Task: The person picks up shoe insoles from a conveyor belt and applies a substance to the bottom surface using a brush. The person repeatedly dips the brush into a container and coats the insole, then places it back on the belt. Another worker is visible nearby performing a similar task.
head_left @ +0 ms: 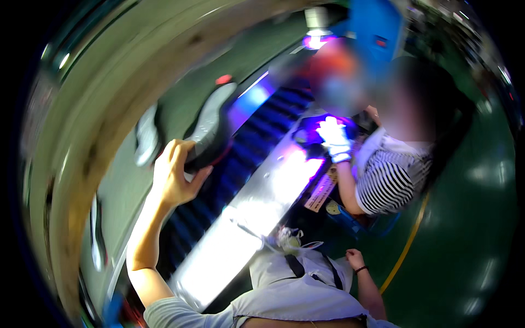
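My left hand (178, 172) is closed on the near end of a grey and black shoe sole (210, 123) over the conveyor belt. A small red part shows at the sole's far end. Thumb and fingers grip its dark edge. Down beside my lap, my right hand (354, 258) is curled in a loose fist, with a dark band on the wrist; nothing shows in it. Another grey and black sole (146, 136) lies on the belt left of my left hand. Nearer to me on the belt is a narrow dark sole (97, 232).
A bright metal ledge (235, 246) runs beside dark rollers (213, 188). On the right sits a co-worker in a striped sleeve (388, 180), with a white-gloved hand (334, 139) under violet light. A blue panel (377, 33) stands behind. Yellow line (407, 246) marks the green floor.
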A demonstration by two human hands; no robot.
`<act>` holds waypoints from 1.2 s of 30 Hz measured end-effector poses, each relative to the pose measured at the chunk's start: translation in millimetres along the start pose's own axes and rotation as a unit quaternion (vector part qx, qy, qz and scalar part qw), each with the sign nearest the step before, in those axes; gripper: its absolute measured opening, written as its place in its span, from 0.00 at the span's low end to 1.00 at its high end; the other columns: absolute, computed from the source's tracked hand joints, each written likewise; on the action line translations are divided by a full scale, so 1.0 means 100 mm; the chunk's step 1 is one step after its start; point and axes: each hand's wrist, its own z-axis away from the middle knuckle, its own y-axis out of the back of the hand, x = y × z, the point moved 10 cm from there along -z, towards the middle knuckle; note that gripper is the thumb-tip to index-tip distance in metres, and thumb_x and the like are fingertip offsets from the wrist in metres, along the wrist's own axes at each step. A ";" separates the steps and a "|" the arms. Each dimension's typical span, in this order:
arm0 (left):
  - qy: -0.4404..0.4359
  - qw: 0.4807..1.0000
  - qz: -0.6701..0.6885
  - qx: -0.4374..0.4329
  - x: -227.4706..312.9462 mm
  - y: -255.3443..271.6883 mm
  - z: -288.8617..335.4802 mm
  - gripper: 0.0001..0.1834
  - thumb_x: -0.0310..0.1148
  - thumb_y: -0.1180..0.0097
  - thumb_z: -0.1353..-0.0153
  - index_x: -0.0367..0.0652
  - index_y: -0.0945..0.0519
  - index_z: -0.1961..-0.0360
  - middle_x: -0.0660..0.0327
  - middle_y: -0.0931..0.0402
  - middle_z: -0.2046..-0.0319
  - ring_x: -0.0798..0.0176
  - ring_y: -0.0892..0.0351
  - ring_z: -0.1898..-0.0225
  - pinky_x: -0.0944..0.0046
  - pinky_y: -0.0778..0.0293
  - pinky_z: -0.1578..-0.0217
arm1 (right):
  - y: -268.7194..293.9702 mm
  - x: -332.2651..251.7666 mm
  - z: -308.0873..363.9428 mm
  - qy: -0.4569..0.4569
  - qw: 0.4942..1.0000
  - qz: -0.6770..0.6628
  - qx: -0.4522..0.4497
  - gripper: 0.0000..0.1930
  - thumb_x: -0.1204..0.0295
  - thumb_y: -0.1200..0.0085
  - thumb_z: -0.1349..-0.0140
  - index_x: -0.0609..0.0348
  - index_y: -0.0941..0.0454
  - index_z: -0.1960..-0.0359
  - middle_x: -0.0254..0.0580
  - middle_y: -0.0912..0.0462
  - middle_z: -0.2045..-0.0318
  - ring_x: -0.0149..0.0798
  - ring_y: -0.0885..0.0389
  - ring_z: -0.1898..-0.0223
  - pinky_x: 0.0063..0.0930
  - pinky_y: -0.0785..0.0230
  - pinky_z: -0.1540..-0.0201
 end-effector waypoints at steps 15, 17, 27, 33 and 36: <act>0.448 0.888 -0.099 -0.017 1.25 0.65 3.67 0.22 0.34 0.40 0.58 0.37 0.33 0.62 0.50 0.32 0.71 0.47 0.32 0.70 0.56 0.35 0.69 | -1.38 -1.06 0.15 0.263 0.733 0.504 -0.374 0.11 0.66 0.49 0.53 0.62 0.23 0.76 0.50 0.22 0.76 0.41 0.22 0.70 0.29 0.32 0.65; 0.440 0.891 -0.112 -0.007 1.17 0.30 4.06 0.22 0.34 0.40 0.58 0.38 0.33 0.63 0.51 0.32 0.71 0.48 0.32 0.68 0.57 0.35 0.67 | -1.55 -1.04 0.35 0.291 0.705 0.507 -0.401 0.11 0.66 0.49 0.53 0.63 0.23 0.76 0.50 0.22 0.77 0.39 0.22 0.71 0.28 0.32 0.67; 0.686 0.693 -0.090 -0.204 0.88 -1.54 6.15 0.10 0.34 0.50 0.51 0.47 0.25 0.65 0.61 0.30 0.63 0.61 0.34 0.54 0.47 0.52 0.45 | -2.38 -1.39 1.07 0.134 0.826 0.241 -0.491 0.09 0.69 0.54 0.44 0.59 0.27 0.65 0.35 0.23 0.70 0.26 0.25 0.73 0.17 0.33 0.74; 0.657 0.746 -0.106 -0.001 0.95 -1.08 6.19 0.18 0.33 0.47 0.56 0.45 0.28 0.61 0.56 0.33 0.59 0.57 0.37 0.52 0.54 0.45 0.49 | -3.08 -1.48 0.96 -0.073 0.881 -0.045 -0.466 0.19 0.56 0.61 0.41 0.58 0.32 0.57 0.40 0.25 0.61 0.33 0.27 0.65 0.25 0.33 0.69; 0.730 0.682 -0.041 0.012 0.96 -1.00 6.58 0.19 0.33 0.48 0.54 0.43 0.30 0.58 0.53 0.36 0.56 0.52 0.35 0.54 0.56 0.39 0.54 | -3.33 -1.25 0.62 -0.249 0.881 -0.186 -0.357 0.32 0.43 0.64 0.46 0.59 0.38 0.52 0.40 0.27 0.57 0.33 0.28 0.63 0.26 0.32 0.65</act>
